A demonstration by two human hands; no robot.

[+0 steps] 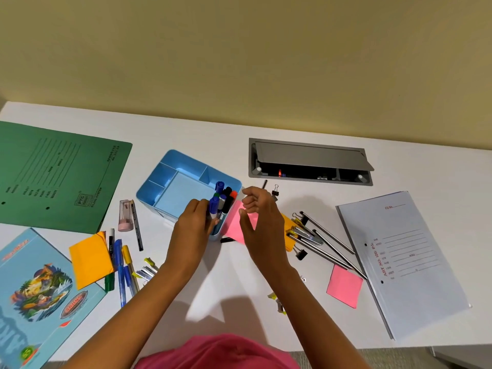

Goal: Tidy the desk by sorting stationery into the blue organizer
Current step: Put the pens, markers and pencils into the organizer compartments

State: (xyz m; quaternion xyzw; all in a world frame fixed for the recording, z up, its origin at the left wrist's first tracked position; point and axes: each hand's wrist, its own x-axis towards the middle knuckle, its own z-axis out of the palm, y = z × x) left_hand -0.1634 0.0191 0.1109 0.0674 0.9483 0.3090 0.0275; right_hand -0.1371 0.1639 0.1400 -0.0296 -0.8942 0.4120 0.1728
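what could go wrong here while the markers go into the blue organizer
1. The left hand grips a blue marker at the near corner slot of the organizer, which is crowded with leaning markers. Forcing it in might knock others out or tip the organizer.
2. The right hand hovers empty over the pink sticky notes. Its forearm could sweep the binder clip and long black sticks lying beside it.
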